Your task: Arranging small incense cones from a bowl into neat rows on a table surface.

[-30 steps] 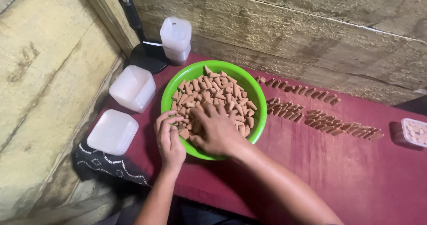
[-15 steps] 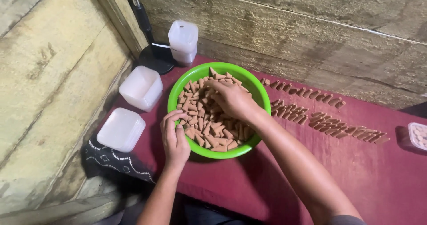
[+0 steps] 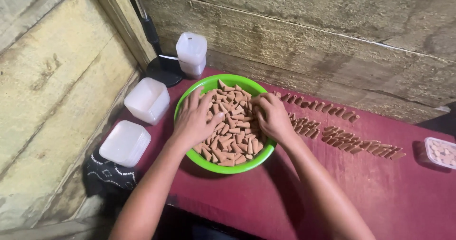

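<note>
**A:** Where are the hands now?

**B:** Both are inside the green bowl (image 3: 225, 166), which sits on the maroon-covered worktop (image 3: 380, 192) near its nine o'clock end. The left hand (image 3: 194, 119) lies flat on the pile of brown cones (image 3: 232, 135) at the bowl's nine o'clock side, fingers spread. The right hand (image 3: 270, 116) is at three o'clock, fingers curled down into the cones; I cannot tell whether it pinches one.

**A:** What changed?

**B:** Half a second ago the left hand was at the bowl's near rim, about seven o'clock, and the right reached toward the far side. Now the left has moved up onto the pile and the right has drawn back to the rim. My reading is that they are sifting through the cones, not lifting any out yet.

**A:** And around the bowl?

**B:** Rows of cones (image 3: 342, 135) lie on the cloth at three o'clock. Two white lidded tubs (image 3: 137, 121) sit at nine o'clock, a stacked pair of tubs (image 3: 191, 54) at eleven beside a black stand base (image 3: 164, 71), and a small clear box (image 3: 441, 152) sits at the far three o'clock edge.
</note>
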